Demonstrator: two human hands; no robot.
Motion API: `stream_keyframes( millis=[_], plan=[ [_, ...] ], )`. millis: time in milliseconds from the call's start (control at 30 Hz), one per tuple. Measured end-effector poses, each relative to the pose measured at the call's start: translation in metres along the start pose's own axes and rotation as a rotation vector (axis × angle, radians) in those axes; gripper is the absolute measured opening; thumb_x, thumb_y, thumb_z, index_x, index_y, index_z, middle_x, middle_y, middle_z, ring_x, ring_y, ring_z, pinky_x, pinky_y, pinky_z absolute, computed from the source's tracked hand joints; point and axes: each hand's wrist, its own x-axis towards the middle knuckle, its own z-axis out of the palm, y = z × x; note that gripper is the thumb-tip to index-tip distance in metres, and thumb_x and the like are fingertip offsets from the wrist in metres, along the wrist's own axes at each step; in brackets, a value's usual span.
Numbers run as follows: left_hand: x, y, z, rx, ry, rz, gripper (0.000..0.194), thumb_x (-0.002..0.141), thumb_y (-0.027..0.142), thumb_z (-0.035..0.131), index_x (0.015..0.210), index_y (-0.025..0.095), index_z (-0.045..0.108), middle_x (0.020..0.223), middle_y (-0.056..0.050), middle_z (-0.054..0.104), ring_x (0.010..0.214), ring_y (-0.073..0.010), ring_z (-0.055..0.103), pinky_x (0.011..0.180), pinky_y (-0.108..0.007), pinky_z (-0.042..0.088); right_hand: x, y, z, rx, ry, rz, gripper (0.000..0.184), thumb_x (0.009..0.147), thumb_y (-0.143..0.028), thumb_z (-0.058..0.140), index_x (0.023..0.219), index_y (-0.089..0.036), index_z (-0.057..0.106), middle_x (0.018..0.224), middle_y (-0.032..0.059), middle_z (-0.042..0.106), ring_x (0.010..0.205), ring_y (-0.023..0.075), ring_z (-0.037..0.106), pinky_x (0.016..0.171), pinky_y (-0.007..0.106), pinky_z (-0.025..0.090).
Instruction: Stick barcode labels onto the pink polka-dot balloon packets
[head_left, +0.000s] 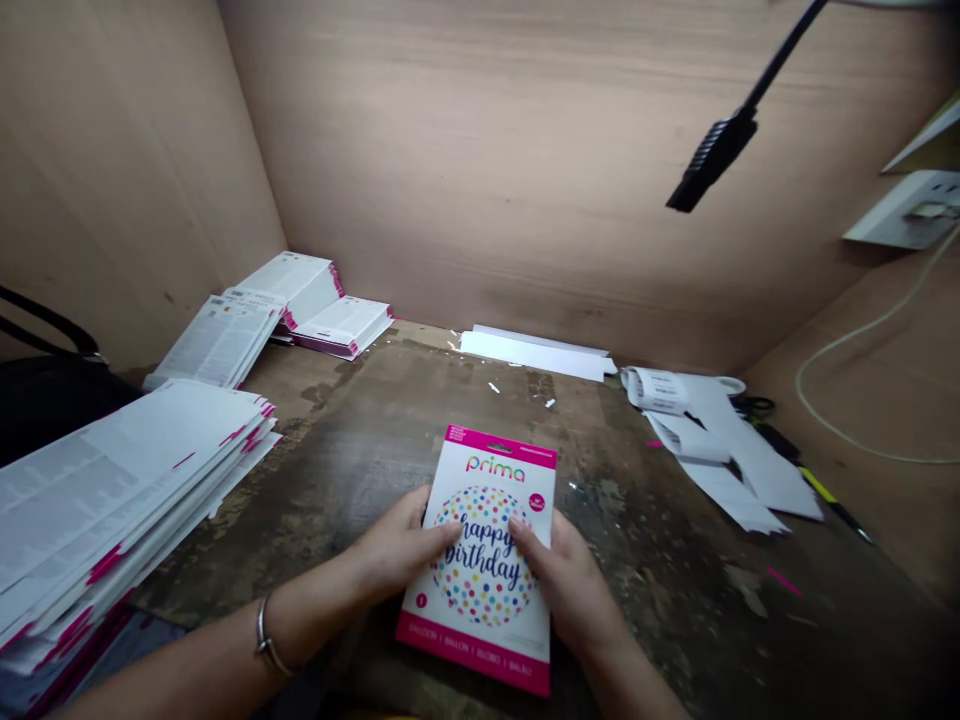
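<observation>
A balloon packet (480,600) lies flat on the worn, dark surface (660,520), in the middle of the view and close to the person. Its long axis runs away from the person, leaning slightly to the right at the far end. The "prima" header and magenta top band point away, and the magenta bottom band faces the person, so the "Happy Birthday" print reads upright from the person's side.

The left hand (401,545) comes in from the lower left, with a metal bangle (264,640) on the wrist, and the right hand (562,580) comes in from the lower right. Both lie on the packet's front, and the extended fingers (442,535) nearly meet over the lettering. They are not curled shut, but whether they pinch the packet's edges, I cannot tell.

A large stack of similar packets (112,480) sits on the surface just left of the left hand, with two smaller stacks (341,325) beyond it against the wall. A white strip (532,355) lies along the far edge. To the right are curled label sheets (705,440), with black scissor handles (754,405) and a yellow-and-black pen (832,505) just past them. A black lamp (712,160) hangs at the upper right.
</observation>
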Motion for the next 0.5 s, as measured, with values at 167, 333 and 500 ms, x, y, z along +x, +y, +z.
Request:
stream_keyframes(
  millis=[167, 333, 500],
  plan=[
    [-0.001, -0.008, -0.006, 0.647, 0.295, 0.171, 0.054, 0.072, 0.028, 0.064, 0.12, 0.014, 0.046, 0.124, -0.018, 0.054, 0.112, -0.0329, 0.053, 0.093, -0.052, 0.044, 0.007, 0.01, -0.005, 0.008, 0.045, 0.063, 0.046, 0.067, -0.041, 0.075, 0.101, -0.017, 0.055, 0.096, 0.0121, 0.07, 0.08, 0.0298, 0.068, 0.069, 0.043, 0.054],
    [-0.013, -0.011, -0.004, 1.327, -0.03, 0.561, 0.035, 0.085, 0.03, 0.053, 0.12, 0.029, 0.054, 0.133, -0.005, 0.05, 0.129, -0.0271, 0.036, 0.105, -0.05, 0.033, 0.01, 0.012, -0.004, -0.073, 0.025, 0.045, 0.049, 0.067, -0.045, 0.073, 0.101, -0.017, 0.054, 0.097, 0.0129, 0.07, 0.079, 0.0297, 0.068, 0.066, 0.04, 0.053],
    [-0.01, -0.021, -0.002, 1.5, -0.065, 0.567, 0.032, 0.089, 0.034, 0.047, 0.119, 0.027, 0.057, 0.128, -0.005, 0.055, 0.123, -0.0291, 0.044, 0.102, -0.05, 0.038, 0.007, -0.002, -0.02, -0.475, 0.008, 0.037, 0.038, 0.074, -0.046, 0.063, 0.095, -0.016, 0.058, 0.083, 0.0116, 0.069, 0.073, 0.0289, 0.066, 0.063, 0.04, 0.051]
  ],
)
